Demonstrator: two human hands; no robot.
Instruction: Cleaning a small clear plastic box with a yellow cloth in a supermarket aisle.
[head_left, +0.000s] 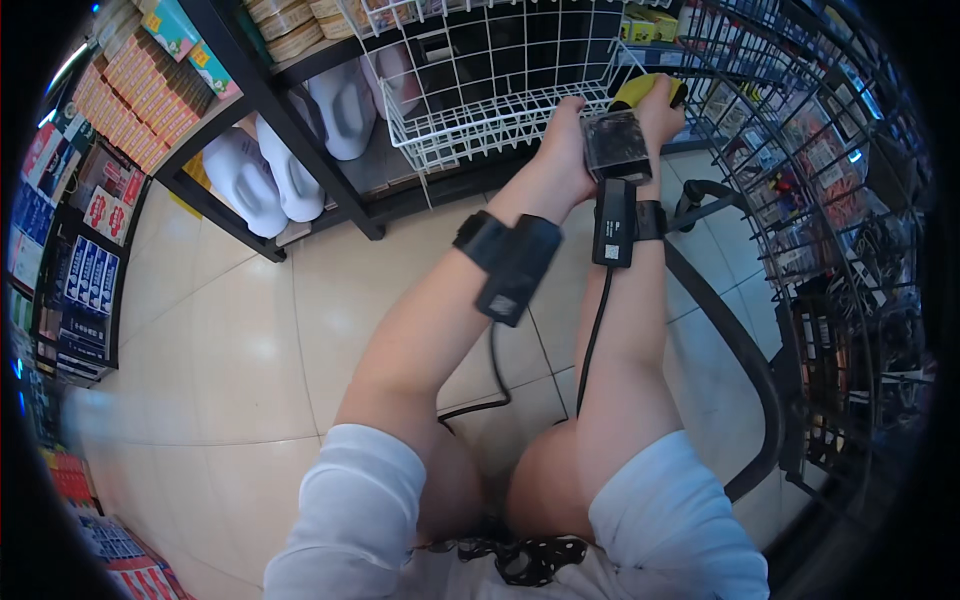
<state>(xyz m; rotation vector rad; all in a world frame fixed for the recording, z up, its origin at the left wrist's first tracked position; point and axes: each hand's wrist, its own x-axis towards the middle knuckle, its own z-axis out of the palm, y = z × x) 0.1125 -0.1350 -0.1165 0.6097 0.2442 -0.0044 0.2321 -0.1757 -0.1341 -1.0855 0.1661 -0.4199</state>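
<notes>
Both my hands reach forward together, close to a white wire basket (487, 127) at a shelf. My left hand (559, 154) is at the side of a small clear plastic box (616, 146) with dark contents; its fingers are hidden behind the box, and it appears to hold it. Just beyond, my right hand (664, 112) is closed around a yellow-and-black item (636, 91), whose kind I cannot make out. Strapped to my wrists are a left black cabled module (519, 270) and a right black cabled module (613, 223).
A black wire cart (750, 187) with a curved dark tube (739, 337) stands close on my right. White plastic jugs (244, 180) fill the lower shelf at front left, with stacked small boxes (154, 82) above. Pale floor tiles (225, 345) lie below; another stocked shelf (90, 277) borders the left.
</notes>
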